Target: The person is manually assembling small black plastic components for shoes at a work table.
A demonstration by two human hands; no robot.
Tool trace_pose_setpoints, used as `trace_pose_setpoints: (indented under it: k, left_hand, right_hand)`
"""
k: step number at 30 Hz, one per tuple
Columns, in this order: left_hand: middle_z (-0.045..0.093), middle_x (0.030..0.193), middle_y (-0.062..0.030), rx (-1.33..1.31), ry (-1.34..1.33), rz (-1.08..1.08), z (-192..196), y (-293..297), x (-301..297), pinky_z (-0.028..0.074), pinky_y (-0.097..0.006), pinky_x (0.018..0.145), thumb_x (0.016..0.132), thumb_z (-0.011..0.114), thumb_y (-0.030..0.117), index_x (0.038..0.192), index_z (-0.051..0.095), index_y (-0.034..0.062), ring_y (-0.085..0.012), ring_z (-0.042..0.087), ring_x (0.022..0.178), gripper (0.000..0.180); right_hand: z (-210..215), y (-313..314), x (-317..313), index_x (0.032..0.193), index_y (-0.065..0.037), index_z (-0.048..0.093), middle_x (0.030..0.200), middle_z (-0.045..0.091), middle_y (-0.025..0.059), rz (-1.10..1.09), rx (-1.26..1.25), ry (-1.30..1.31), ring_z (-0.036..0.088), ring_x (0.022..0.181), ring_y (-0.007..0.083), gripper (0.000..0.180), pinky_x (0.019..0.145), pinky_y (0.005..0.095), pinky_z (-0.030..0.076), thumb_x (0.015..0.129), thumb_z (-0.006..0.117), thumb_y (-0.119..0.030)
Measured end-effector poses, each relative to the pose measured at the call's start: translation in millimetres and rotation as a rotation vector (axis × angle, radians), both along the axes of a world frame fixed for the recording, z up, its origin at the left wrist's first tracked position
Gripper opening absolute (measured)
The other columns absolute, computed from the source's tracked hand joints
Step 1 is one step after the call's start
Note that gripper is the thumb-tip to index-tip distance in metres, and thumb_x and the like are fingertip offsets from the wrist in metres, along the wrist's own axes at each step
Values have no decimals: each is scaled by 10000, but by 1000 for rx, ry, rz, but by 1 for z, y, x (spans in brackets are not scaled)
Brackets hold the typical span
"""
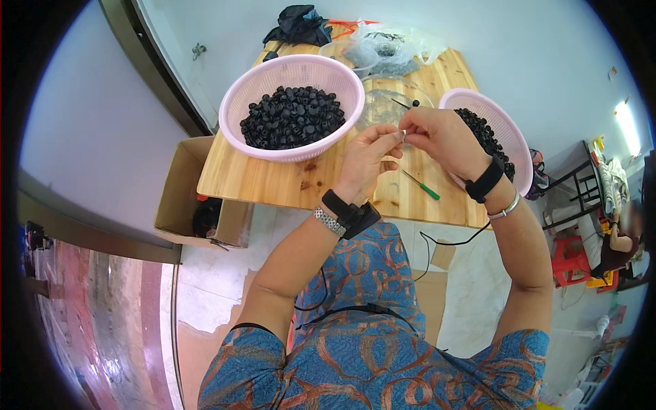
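There are two pink baskets (232,113) and one green-handled tool (428,191).

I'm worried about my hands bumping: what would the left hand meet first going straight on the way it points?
Most likely the right hand: its fingertips are right by those of the left hand, though depth is unclear there.

"What's on the table (263,179)?"
"A basket (236,113) at the person's left, parts (290,119) heaped inside; a second basket (517,133) at the right, holding more parts (481,130)."
"Between them?"
"The left hand (369,156) and right hand (443,135) meet there, above the tabletop. A handled tool (429,192) lies nearer the person."
"Behind?"
"Bags (298,29) along the far edge."
"And off the table?"
"A box (179,195), beside its left end."
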State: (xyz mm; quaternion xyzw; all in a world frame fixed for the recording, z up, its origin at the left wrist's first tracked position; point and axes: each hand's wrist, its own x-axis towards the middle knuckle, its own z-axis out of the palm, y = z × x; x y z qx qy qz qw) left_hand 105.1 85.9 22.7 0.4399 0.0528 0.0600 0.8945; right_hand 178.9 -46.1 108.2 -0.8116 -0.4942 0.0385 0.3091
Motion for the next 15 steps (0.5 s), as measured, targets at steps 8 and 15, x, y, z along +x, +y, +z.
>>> trace_pose_setpoints:
  k: [8, 15]
  left_hand:
    - [575, 777, 10, -380, -16, -207, -4, 6, 19, 435, -179, 557, 868, 559, 140, 933, 571, 91, -60, 522, 657, 83]
    - [577, 786, 9, -315, -34, -224, 11, 1, 3, 436, -179, 550, 863, 570, 139, 932, 575, 83, -59, 523, 659, 89]
  right_hand:
    - [3, -4, 13, 865, -30, 601, 785, 577, 77, 125, 47, -308, 575, 717, 229, 130, 618, 296, 466, 743, 620, -70]
    - [-1, -18, 7, 940, -43, 640, 755, 554, 38, 126, 279, 344, 541, 647, 128, 176, 584, 259, 437, 773, 654, -97]
